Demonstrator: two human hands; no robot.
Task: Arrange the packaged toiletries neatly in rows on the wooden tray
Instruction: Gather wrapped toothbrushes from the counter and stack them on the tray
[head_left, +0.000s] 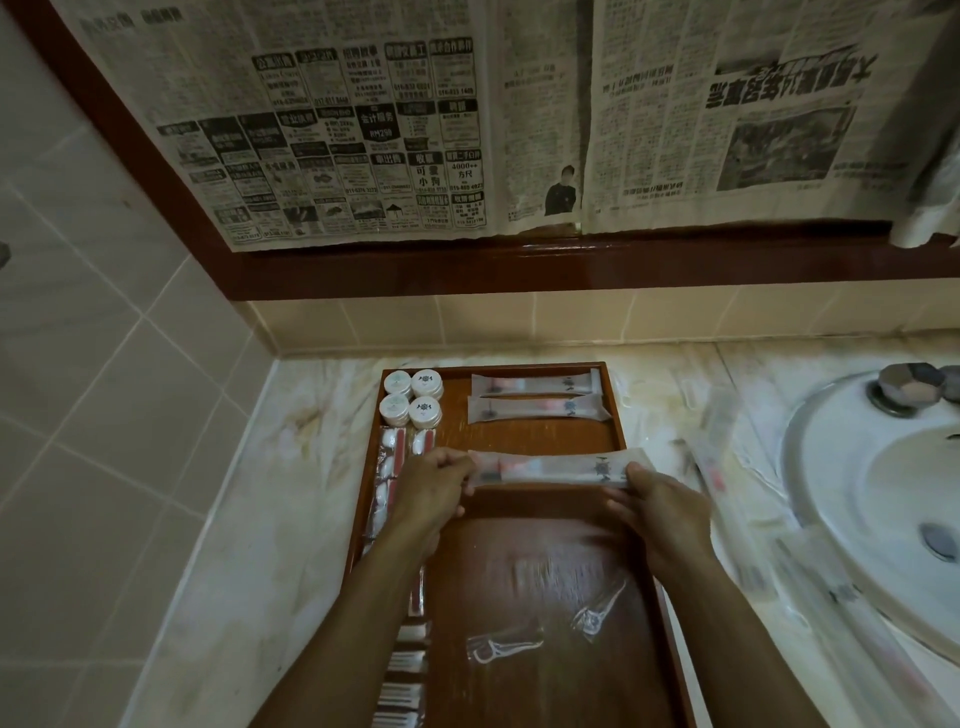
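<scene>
L hand (434, 486) & R hand (657, 501) pinching packet (558, 467) ends, over tray (519, 436)

Wooden tray (613, 410): bare floor between the 2 long sachets (537, 397) at the far edge and the sachet held by both hands; left column blocked by 4 round tubs (413, 399) and small packets (387, 467); near centre holds 2 clear wrappers (540, 631).
</scene>
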